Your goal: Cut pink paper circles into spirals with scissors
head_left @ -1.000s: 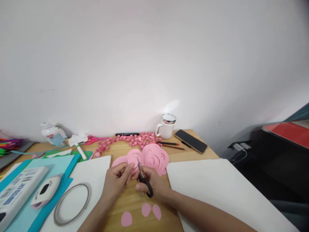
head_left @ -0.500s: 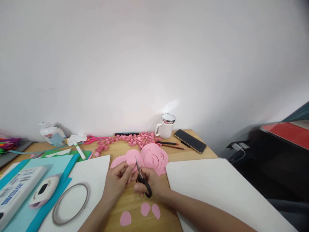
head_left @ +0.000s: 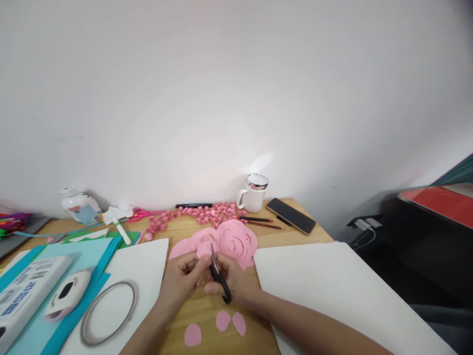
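- The left hand (head_left: 183, 278) pinched a small pink paper piece (head_left: 204, 250) above the wooden table (head_left: 207, 315); the right hand (head_left: 231, 281) gripped black-handled scissors (head_left: 218, 273), their thin metal blades at that piece.
- Behind lay flat pink spiral-cut circles (head_left: 236, 240); near the table's front edge sat three smooth pink petals (head_left: 221, 325).
- White sheets (head_left: 332, 286) flanked the hands, leaving a narrow strip of bare wood between them; a grey ring (head_left: 107, 310) lay on the left sheet.
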The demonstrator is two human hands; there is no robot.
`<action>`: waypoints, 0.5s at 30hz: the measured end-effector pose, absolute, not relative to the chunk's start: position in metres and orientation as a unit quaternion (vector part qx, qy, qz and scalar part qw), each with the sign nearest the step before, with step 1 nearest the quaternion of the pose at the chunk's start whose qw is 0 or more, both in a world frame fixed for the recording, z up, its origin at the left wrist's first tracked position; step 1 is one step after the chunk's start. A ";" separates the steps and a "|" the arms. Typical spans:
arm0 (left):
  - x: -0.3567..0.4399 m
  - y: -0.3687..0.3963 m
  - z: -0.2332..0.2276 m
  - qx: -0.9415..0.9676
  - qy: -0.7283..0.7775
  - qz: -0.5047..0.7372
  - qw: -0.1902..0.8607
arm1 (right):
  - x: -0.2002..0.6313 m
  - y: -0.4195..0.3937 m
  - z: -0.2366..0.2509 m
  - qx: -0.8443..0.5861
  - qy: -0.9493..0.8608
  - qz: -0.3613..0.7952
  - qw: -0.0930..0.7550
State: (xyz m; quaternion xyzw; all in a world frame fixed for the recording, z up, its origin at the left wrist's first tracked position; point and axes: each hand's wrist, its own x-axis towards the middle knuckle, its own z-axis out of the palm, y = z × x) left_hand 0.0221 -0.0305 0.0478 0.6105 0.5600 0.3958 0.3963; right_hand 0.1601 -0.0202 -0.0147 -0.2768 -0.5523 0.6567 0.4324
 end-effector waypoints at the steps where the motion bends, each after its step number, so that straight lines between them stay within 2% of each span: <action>1: 0.022 -0.031 0.047 0.610 0.559 0.399 0.395 | 0.160 -0.020 -0.014 -0.274 -0.549 0.660 0.434; 15: 0.023 -0.032 0.051 0.575 0.553 0.449 0.403 | 0.160 -0.023 -0.009 -0.300 -0.540 0.663 0.423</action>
